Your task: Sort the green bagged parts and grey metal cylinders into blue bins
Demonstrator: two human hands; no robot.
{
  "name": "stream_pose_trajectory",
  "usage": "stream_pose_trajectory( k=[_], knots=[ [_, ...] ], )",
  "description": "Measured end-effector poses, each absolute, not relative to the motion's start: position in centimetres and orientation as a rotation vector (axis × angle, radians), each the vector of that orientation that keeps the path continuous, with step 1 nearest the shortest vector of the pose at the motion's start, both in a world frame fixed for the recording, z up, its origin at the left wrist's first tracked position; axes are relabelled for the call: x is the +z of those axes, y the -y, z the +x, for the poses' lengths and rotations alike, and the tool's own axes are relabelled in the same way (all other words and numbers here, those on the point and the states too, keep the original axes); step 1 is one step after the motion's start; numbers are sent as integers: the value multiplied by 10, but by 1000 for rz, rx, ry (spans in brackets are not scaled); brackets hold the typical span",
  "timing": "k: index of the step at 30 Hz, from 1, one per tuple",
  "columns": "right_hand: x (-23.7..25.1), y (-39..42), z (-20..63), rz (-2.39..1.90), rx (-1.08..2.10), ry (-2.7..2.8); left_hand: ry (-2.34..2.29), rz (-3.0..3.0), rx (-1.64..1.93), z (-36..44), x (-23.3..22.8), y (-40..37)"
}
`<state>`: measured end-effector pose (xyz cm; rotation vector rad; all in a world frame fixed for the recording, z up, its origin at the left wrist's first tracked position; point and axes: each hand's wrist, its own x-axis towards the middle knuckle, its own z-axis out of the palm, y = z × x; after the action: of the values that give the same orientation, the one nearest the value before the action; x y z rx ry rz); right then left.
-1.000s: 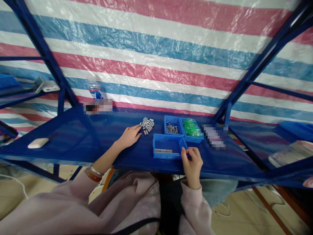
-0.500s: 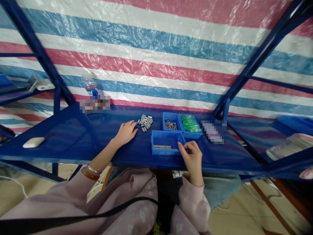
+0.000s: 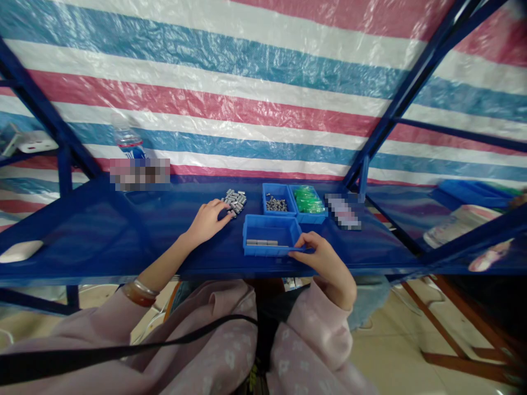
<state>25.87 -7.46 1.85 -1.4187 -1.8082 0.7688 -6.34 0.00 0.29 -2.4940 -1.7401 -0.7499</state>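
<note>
My left hand point(image 3: 209, 220) lies at the near left edge of a loose pile of short metal cylinders point(image 3: 236, 201), thumb and fingers apart. Its fingertips touch or almost touch the nearest pieces; no piece is clearly held. My right hand point(image 3: 317, 251) is closed on the right front corner of a blue plastic bin point(image 3: 269, 220), thumb at the front wall and fingers over the right side. Inside that bin, several metal cylinders point(image 3: 262, 242) lie end to end in a row along the front wall. Whatever sits under the right fingertips is hidden.
Behind the bin stand a blue bin of small dark metal parts point(image 3: 276, 205) and a blue bin of green plastic packets point(image 3: 308, 199). A bottle point(image 3: 132, 147) stands back left, a white mouse-shaped object point(image 3: 20, 251) far left. Blue frame posts point(image 3: 356, 170) flank the table.
My left hand has come up against the cylinder pile. My right hand has turned, its thumb now lower at the bin's front corner. The whole view has shifted a little.
</note>
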Motion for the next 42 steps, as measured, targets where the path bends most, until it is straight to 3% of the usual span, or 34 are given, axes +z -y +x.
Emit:
stream_pose_trajectory(
  k=[8,16,26,42],
  knots=[
    [23,74,255,-1267,987,1710,1805,-2352,-435,-60,-4,0],
    [7,54,242,-1447,1148,1348,1790,-2423,-507,-64,-4,-4],
    [1,40,230,-1220,1036,1417,1874,-2461,-705,-66,-10,-14],
    [-5,52,225,-1217,1071,1205,1827,-2510,-603,-62,1,7]
  ],
)
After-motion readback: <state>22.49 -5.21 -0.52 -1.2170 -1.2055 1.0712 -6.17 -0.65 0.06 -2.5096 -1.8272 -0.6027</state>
